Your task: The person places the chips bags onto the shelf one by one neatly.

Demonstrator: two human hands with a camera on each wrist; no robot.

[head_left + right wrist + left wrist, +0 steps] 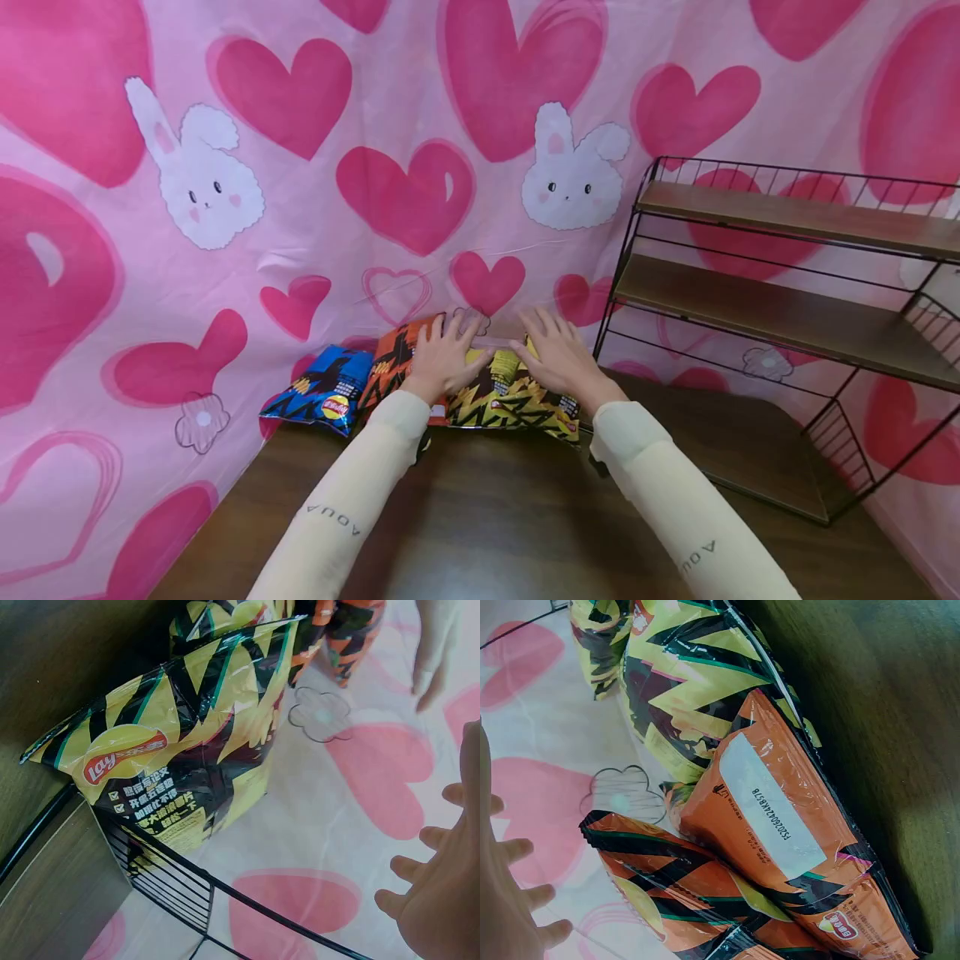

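Observation:
A row of chip bags stands against the pink backdrop at the table's back. My left hand is spread over the orange bags, fingers extended; in the left wrist view two orange bags lie beside it, one with a white date label. My right hand, also spread, is over the yellow-and-black bags. A yellow Lay's bag shows large in the right wrist view, apart from that hand's fingers. At the row's left end sits a blue bag. Neither hand grips anything; whether the palms touch the bags is unclear.
A black wire rack with brown shelves stands on the right, its side close to the rightmost yellow bag. The brown table extends in front of the bags. A pink heart-and-rabbit cloth hangs behind.

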